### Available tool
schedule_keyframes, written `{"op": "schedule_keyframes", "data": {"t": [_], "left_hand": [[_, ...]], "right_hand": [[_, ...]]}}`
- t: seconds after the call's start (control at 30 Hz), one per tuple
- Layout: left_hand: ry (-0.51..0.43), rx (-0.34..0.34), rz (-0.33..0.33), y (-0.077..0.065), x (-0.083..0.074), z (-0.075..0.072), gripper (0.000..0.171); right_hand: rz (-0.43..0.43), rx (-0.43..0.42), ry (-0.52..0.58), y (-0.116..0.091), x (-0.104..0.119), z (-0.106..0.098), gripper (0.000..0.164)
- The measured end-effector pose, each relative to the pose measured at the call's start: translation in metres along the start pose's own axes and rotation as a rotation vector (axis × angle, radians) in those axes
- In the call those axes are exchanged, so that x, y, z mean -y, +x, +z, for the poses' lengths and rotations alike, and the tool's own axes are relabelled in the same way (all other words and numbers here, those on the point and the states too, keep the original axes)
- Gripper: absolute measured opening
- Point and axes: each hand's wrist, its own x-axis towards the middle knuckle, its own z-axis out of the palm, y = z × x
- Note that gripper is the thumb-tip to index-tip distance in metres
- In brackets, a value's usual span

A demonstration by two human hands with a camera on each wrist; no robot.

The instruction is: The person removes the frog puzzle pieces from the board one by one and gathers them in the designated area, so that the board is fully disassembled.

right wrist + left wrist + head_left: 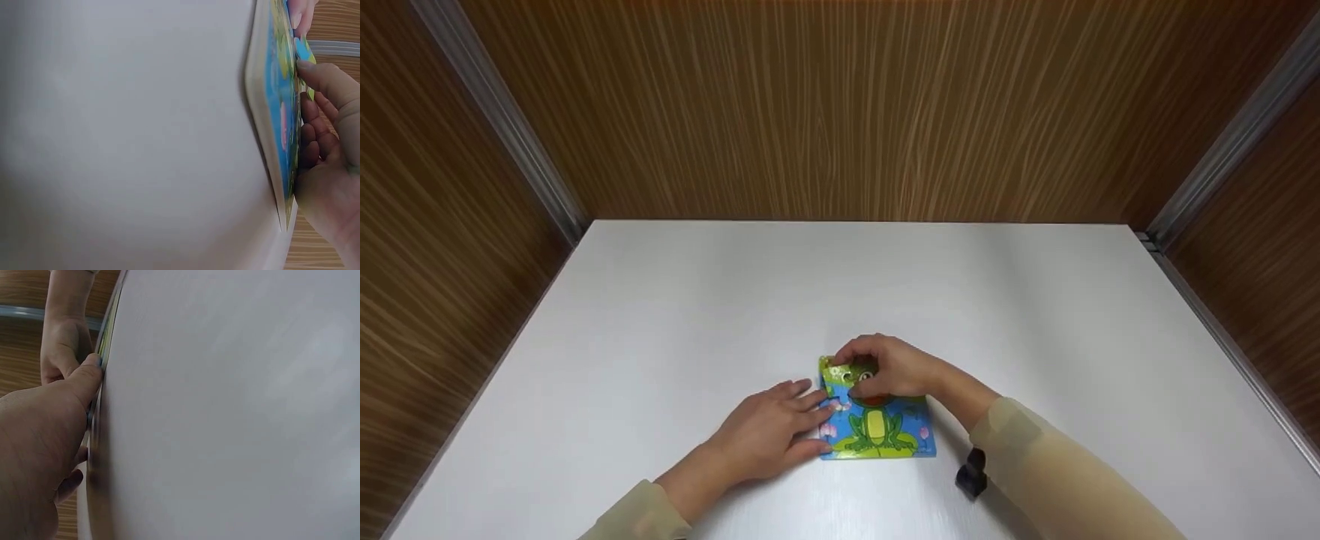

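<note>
A square jigsaw board (877,429) with a green frog on a blue ground lies flat on the white table. At its upper left corner my right hand (896,366) pinches a green and blue puzzle piece (306,52) between thumb and fingers; in the right wrist view the piece stands tilted above the board face. Beneath the right hand, part of the frog's head is hidden. My left hand (771,429) rests along the board's left edge, its fingers spread and fairly straight, with the fingertips touching the picture. In the left wrist view the left thumb (87,374) lies against the board's edge.
The white tabletop (697,300) surrounds the board. Brown wood-grain panels (840,112) with metal corner strips (502,112) rise at the back and both sides. A small black object (973,474) hangs at the right sleeve.
</note>
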Motion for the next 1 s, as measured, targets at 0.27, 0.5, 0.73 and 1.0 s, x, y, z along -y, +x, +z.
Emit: {"op": "schedule_keyframes", "data": {"t": [0.27,0.5,0.73,1.0], "left_hand": [[-0.03,0.021,-0.019,0.001,-0.001,-0.001,0.056],[-0.022,0.006,-0.015,-0.001,0.0,-0.001,0.057],[-0.004,0.003,-0.006,0.0,-0.001,0.001,0.057],[-0.006,0.006,-0.012,0.0,-0.001,0.001,0.056]], "right_hand": [[-0.02,0.039,-0.043,-0.002,0.0,-0.003,0.041],[0.011,0.013,-0.059,-0.003,0.002,-0.002,0.039],[-0.027,-0.071,-0.067,-0.009,0.001,-0.017,0.044],[0.006,-0.22,-0.119,-0.034,-0.019,-0.073,0.044]]}}
